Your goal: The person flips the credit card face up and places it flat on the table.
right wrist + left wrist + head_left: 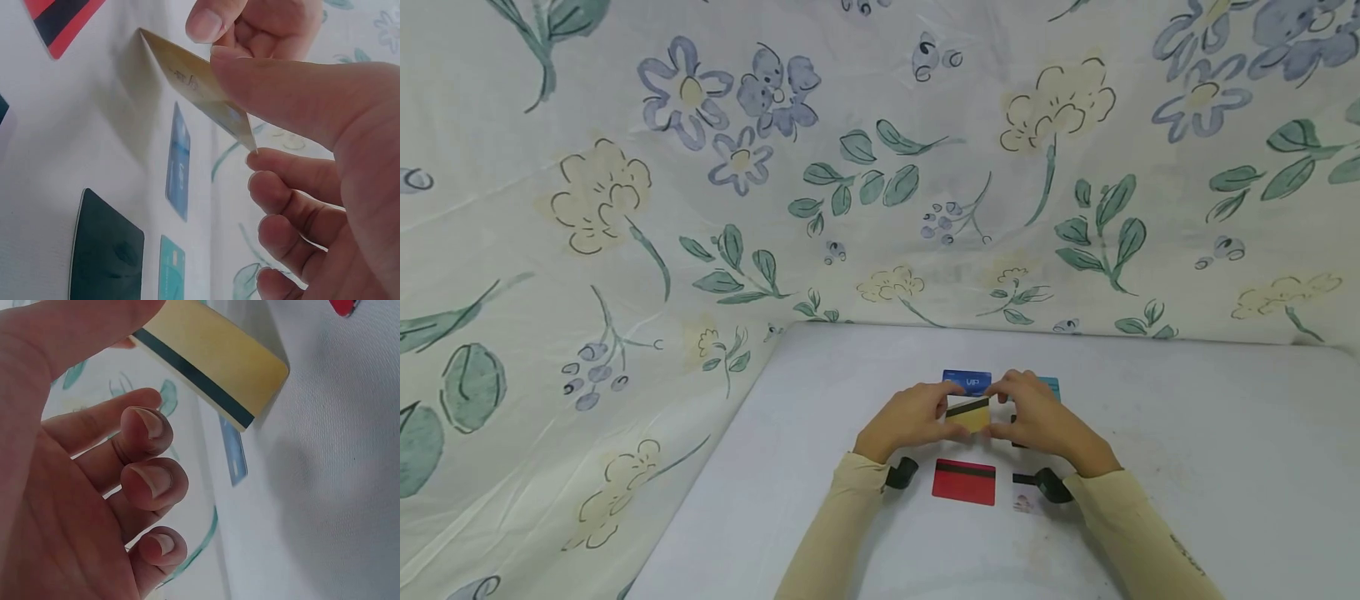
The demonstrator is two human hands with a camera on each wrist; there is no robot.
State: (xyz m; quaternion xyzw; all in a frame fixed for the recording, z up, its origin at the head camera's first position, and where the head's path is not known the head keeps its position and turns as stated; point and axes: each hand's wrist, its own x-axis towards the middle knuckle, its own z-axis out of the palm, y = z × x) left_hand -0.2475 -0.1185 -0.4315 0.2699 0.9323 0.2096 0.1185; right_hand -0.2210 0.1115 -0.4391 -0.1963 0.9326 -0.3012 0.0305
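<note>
A gold card (972, 417) with a dark magnetic stripe is tilted up off the white table between both hands. My right hand (1032, 412) pinches it near one end, thumb along one edge and index fingertip at a corner in the right wrist view. The left hand (913, 418) is at the card's other side. Its thumb overlaps the gold card (219, 356) in the left wrist view, while its loosely bent fingers (153, 481) stand apart from it. A blue VIP card (967, 382) lies just beyond the gold card.
Nearer me lie a red striped card (964, 483) and a white striped card (1024, 500), partly hidden by the right wrist's camera (1052, 486). A teal card (1049, 385) and a dark card (106, 250) lie near the right hand. Floral cloth (880, 192) hangs behind the table.
</note>
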